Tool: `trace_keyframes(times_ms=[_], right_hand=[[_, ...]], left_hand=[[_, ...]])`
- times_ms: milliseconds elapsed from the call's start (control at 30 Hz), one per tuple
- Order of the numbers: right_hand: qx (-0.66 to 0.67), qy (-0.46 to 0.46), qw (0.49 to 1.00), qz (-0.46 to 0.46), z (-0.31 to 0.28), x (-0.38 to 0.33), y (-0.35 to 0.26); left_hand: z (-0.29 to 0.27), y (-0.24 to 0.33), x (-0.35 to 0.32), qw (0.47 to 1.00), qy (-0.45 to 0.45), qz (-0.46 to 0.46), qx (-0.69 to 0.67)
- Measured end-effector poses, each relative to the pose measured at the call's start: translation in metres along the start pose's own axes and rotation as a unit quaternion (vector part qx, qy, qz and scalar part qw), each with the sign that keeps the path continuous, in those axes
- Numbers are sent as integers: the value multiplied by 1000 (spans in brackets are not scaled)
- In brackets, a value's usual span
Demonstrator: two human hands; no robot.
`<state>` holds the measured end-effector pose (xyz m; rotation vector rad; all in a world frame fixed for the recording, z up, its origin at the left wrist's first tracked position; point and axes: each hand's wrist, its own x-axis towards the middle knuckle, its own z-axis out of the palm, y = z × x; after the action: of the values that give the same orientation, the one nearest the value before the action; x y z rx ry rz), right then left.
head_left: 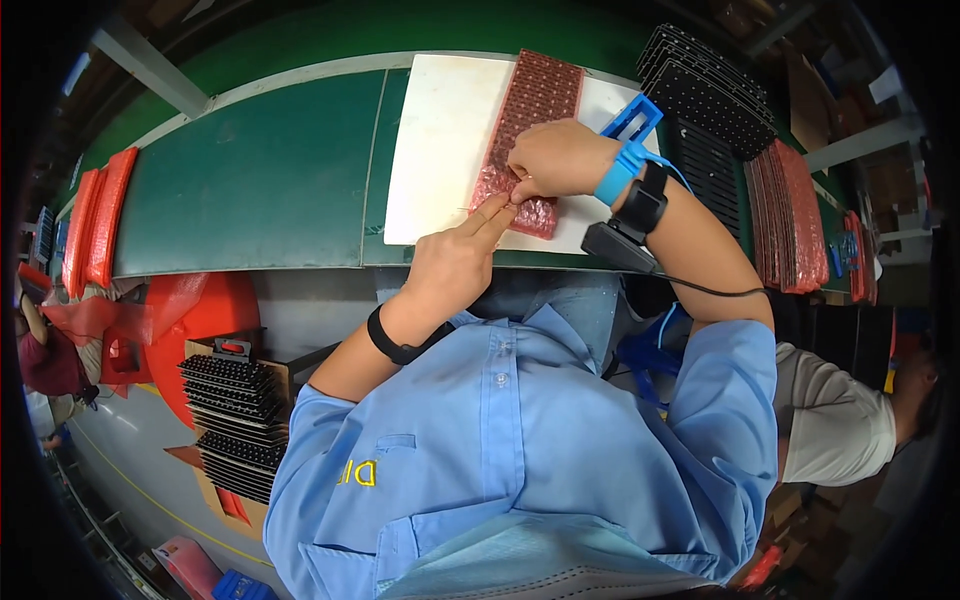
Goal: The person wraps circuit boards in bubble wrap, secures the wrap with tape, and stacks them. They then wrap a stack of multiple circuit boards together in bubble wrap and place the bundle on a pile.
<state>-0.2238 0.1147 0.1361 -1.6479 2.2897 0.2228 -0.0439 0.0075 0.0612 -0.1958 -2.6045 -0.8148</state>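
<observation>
A long, dark, dotted panel in pink bubble wrap (534, 95) lies on a white board, its near end pointing toward me. Over that near end my two hands meet. My right hand (562, 160) is closed in a pinch, its fingertips just above the wrap. Reaching in from the left, my left hand (455, 262) has its fingers pressed together, with the tips against the right fingertips. Something thin and strand-like shows near the tips, too small to name. The white board (440, 130) rests on the green table.
A blue plastic holder (632, 118) sits right of the panel. Bare black perforated panels (705, 95) are stacked at the back right, with wrapped ones (792, 220) nearer. Red wrapped bundles (100, 225) stand at the table's left end. More black panels (235, 410) fill a carton below left.
</observation>
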Motion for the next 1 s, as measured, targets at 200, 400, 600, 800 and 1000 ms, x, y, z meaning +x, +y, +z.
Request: trace_keyframes(times_ms=[200, 400, 600, 800, 1000], right_hand=[[-69, -62, 995, 37, -24, 21, 10], [-86, 198, 973, 85, -9, 0, 44], [149, 234, 938, 207, 42, -78, -40], [234, 470, 818, 235, 112, -65, -78], [776, 382, 476, 159, 90, -75, -70]], left_hand=[[-1, -2, 3, 1000, -5, 7, 23], [-3, -6, 5, 999, -5, 50, 3], [2, -18, -8, 963, 30, -126, -235], [-16, -3, -3, 835, -13, -237, -497], [-47, 9, 3, 803, -30, -246, -542]])
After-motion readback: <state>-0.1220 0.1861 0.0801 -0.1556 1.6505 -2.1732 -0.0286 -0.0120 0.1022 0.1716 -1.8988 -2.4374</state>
